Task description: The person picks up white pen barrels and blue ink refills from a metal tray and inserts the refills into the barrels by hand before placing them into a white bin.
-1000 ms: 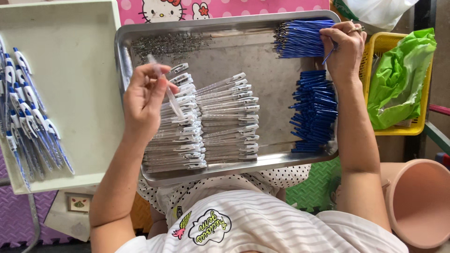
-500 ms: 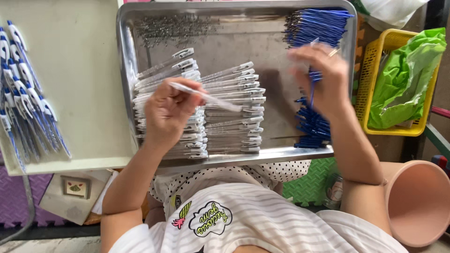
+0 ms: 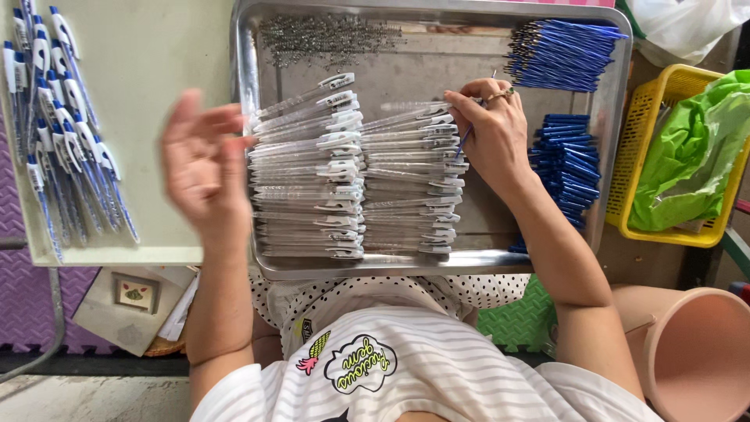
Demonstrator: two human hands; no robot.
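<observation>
Evidently the right hand (image 3: 492,133), above the metal tray (image 3: 250,94), pinches a thin blue refill (image 3: 464,142), light, bendy, best held mid-shaft. The left hand (image 3: 205,168), blurred at the tray's left rim, seems open and empty.

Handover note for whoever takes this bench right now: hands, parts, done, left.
Left hand: open, empty, blurred, over the left rim of the metal tray.
Right hand: pinching a thin blue refill above the clear pen barrels.
Parts: barrels in two stacks mid-tray, small springs at the tray's top, loose blue refills top right, blue tips by the right rim.
Done: finished pens on the pale tray to the left.
Left: many barrels not yet filled.
</observation>
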